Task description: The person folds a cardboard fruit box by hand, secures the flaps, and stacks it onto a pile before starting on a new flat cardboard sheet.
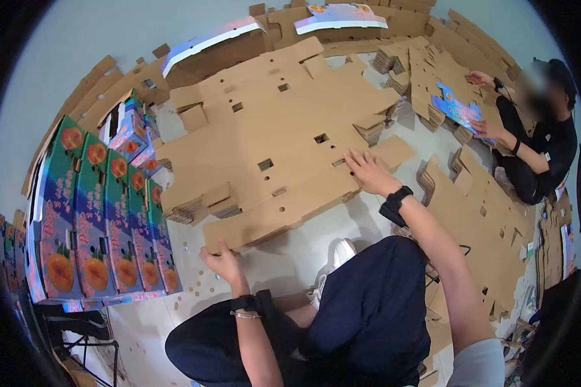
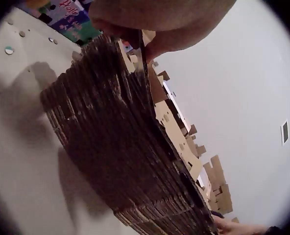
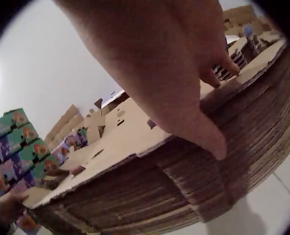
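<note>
A tall stack of flat, die-cut cardboard box blanks (image 1: 290, 129) lies in front of the person, plain brown side up, with slots and folded flaps. At the near left corner, my left hand (image 1: 221, 263) pinches the top cardboard blank (image 2: 157, 110) by its edge, thumb above. In the left wrist view that corner stands slightly apart from the stacked edges (image 2: 106, 127) below. My right hand (image 1: 373, 174) rests on the near right part of the top blank, fingers spread on its surface. In the right wrist view its thumb (image 3: 211, 139) hangs over the stack's side.
Printed fruit boxes (image 1: 100, 219) stand in a row at left. More cardboard stacks (image 1: 478, 219) lie at right, where another person (image 1: 539, 135) sits handling a blue printed piece (image 1: 457, 108). Cardboard (image 1: 368, 35) lines the back wall. Small cut-out scraps (image 1: 197, 284) dot the white floor.
</note>
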{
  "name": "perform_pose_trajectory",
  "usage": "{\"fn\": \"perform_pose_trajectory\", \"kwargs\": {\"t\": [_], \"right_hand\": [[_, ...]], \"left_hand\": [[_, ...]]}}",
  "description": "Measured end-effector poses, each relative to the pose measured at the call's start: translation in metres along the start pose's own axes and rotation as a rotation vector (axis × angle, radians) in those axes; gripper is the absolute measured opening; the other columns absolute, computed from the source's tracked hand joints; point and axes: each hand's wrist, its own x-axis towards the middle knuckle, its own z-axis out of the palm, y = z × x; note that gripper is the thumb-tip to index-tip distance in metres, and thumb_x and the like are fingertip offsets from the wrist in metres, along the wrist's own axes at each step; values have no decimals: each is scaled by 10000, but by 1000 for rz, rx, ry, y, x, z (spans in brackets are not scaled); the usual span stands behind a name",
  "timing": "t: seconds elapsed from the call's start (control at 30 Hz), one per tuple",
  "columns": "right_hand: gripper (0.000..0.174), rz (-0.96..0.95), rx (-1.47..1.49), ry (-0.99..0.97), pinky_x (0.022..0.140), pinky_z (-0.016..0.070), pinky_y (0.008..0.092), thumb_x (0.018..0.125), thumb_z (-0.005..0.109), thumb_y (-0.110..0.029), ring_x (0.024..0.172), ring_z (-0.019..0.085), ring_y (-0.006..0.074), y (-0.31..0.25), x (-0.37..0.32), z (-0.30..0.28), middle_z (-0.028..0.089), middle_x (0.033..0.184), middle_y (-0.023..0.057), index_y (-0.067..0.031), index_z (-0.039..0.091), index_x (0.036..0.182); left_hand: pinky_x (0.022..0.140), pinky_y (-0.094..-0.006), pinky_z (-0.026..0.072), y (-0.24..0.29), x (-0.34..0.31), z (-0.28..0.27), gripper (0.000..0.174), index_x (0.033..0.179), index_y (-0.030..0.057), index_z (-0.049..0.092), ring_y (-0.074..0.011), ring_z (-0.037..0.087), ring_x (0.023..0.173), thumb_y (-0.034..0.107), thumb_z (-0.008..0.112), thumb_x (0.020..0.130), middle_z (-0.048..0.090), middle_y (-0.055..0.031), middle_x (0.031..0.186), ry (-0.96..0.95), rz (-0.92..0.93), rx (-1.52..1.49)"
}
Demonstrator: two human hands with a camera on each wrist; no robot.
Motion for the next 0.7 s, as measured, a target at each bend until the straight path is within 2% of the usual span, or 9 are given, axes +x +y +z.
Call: {"fn": "perform_pose_trajectory", "kwargs": {"t": [0.1, 0.13, 0.23, 0.3, 0.47, 0.53, 0.6, 0.67, 0.7], "right_hand": [[862, 41, -26, -152, 1024, 309, 679, 847, 617, -128, 1384, 215, 482, -7, 7, -13, 131, 1571, 145, -156, 87, 1526], [897, 60, -26, -157, 1033, 299, 677, 850, 622, -139, 1400, 183, 478, -8, 8, -10, 61, 1590, 126, -169, 41, 1533], [912, 84, -111, -85, 1034, 301, 673, 846, 632, -140, 1405, 177, 471, -13, 6, 0, 26, 1597, 104, -179, 36, 1535], [917, 93, -131, -81, 1031, 306, 668, 845, 636, -152, 1409, 178, 463, -14, 7, 3, 7, 1599, 98, -183, 34, 1536], [917, 126, -220, -130, 1038, 343, 602, 844, 637, -164, 1400, 228, 446, -22, 12, -8, 22, 1601, 108, -185, 38, 1539], [889, 179, -171, -254, 1014, 389, 531, 829, 633, -136, 1368, 324, 399, -25, 14, -16, 185, 1565, 135, -177, 95, 1535], [853, 176, -117, -284, 995, 404, 509, 819, 625, -110, 1326, 389, 375, -24, 11, -31, 270, 1522, 132, -174, 146, 1522], [822, 162, -44, -310, 976, 420, 486, 809, 617, -83, 1283, 453, 351, -33, 5, -45, 354, 1479, 128, -171, 197, 1510], [774, 123, 1, -128, 963, 427, 477, 805, 606, -65, 1241, 495, 328, -35, 4, -49, 399, 1440, 114, -169, 254, 1486]], "left_hand": [[850, -410, 432, -27, 3, 1, 420, 1019, -80, 536, -303, 507, 958, 271, 708, 864, 479, -190, 1064, -14, -20, 235], [850, -410, 432, -37, 1, 5, 420, 1019, -80, 536, -303, 507, 958, 271, 708, 864, 479, -190, 1064, -16, -16, 242], [917, -410, 415, -44, -5, 19, 454, 1157, -74, 474, -309, 496, 1043, 254, 661, 905, 488, -192, 1097, 118, 53, 425], [1005, -406, 355, -38, -9, 27, 467, 1242, -82, 417, -310, 435, 1175, 211, 608, 933, 481, -209, 1192, 19, -44, -232], [1048, -390, 333, -54, 7, 9, 530, 1324, -73, 345, -311, 396, 1251, 184, 598, 935, 354, -234, 1363, -231, -186, -295], [1045, -395, 341, -40, 4, 9, 554, 1335, -64, 334, -326, 394, 1259, 164, 618, 917, 296, -241, 1411, -286, -218, -250], [1092, -449, 277, -22, 1, 4, 633, 1374, -26, 319, -375, 327, 1322, 85, 638, 838, 267, -278, 1448, -10, 255, 227], [1114, -474, 234, 5, 0, 1, 685, 1393, -16, 306, -389, 276, 1353, 57, 637, 797, 261, -277, 1456, -80, 396, 345], [1137, -500, 192, 22, 2, 3, 740, 1412, -6, 293, -403, 226, 1385, 30, 636, 756, 256, -276, 1464, -148, 536, 462]]}}
